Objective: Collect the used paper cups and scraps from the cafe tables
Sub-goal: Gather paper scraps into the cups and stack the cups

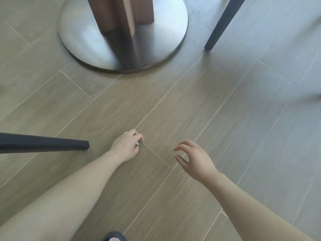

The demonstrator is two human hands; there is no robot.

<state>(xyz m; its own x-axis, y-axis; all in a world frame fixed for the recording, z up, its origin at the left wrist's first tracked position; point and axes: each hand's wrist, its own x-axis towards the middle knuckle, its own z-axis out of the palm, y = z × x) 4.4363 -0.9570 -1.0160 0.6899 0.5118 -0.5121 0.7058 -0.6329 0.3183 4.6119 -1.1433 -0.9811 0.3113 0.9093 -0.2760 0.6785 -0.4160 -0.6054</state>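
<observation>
Presumably light, thin and crushable; best taken by fingertip pinch at an edge. Seen low at centre frame, at the floor (173, 105), as a tiny silvery scrap (137, 144) apparently pinched by curled fingers (139, 136) of the left hand (127, 146); right hand (192, 157) alongside, loosely open, holding nothing.

Cafe — pedestal table base (83, 40), chair leg (224, 23)

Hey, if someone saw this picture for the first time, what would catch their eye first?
Probably the big round metal table base at the top, with a brown wooden post rising from it. Next, the two bare hands stretched toward the wood-look floor: the left hand curled, a small silvery glint at its fingers, and the right hand open beside it.
</observation>
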